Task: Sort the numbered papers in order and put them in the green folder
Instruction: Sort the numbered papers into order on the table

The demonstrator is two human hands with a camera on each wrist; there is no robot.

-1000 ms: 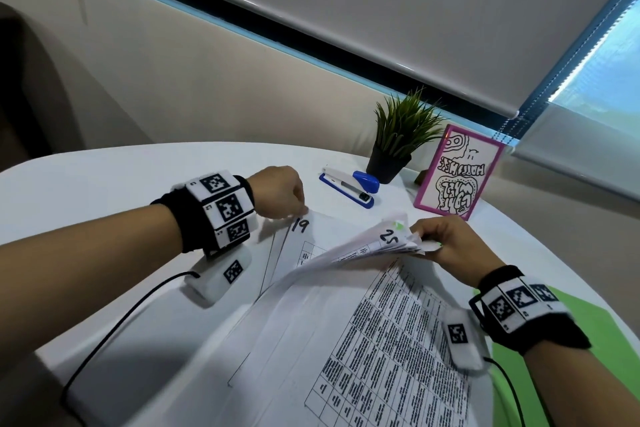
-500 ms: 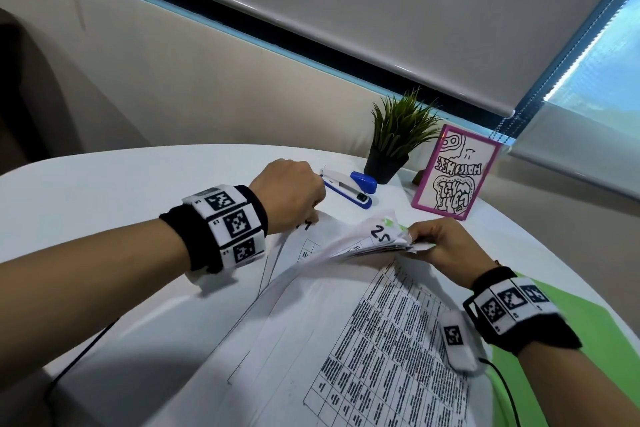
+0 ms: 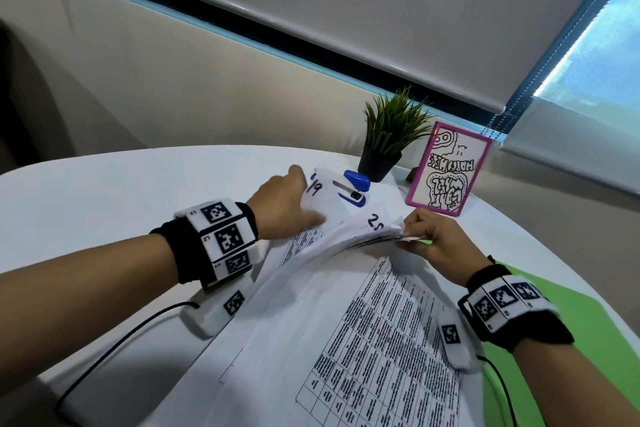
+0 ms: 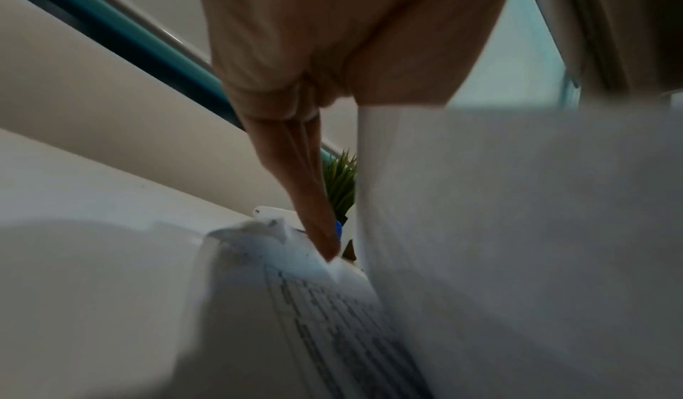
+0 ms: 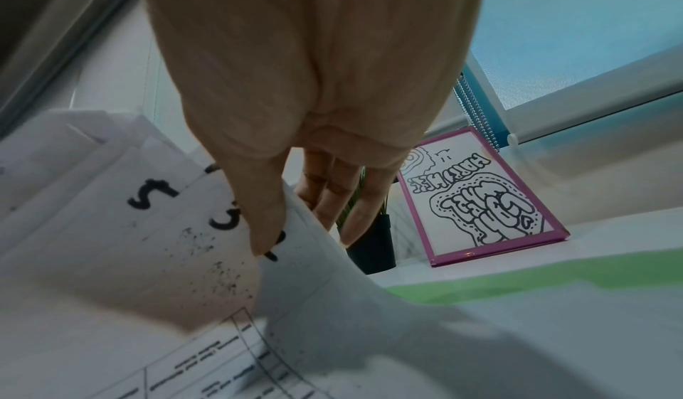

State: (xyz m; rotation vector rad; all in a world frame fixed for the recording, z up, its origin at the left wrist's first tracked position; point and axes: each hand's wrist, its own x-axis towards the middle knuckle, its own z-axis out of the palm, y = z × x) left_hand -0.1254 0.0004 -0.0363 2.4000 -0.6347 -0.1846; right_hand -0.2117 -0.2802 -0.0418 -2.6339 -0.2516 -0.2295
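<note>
My left hand (image 3: 294, 204) pinches the far corner of the sheet marked 19 (image 3: 323, 198) and holds it curled up off the table. The left wrist view is blurred: one finger (image 4: 314, 201) reaches down to a paper corner, and a raised white sheet (image 4: 517, 244) fills the right side. My right hand (image 3: 433, 239) pinches the corner of a lifted bundle of numbered papers (image 3: 367, 229) with 25 on top, thumb (image 5: 258, 201) above and fingers beneath. A printed table sheet (image 3: 381, 340) lies flat below. The green folder (image 3: 595, 322) lies under my right wrist, partly covered by paper.
A blue and white stapler (image 3: 353, 187) lies just beyond the sheet marked 19. Behind it stand a small potted plant (image 3: 388, 142) and a pink-framed drawing (image 3: 450, 177). The round white table (image 3: 121, 191) stretches left. Black cables trail from both wrists.
My left hand has slid forward and lifted the corner of the sheet marked 19, which lay flat before. My right hand still holds the bundle, slightly lower and closer to the table.
</note>
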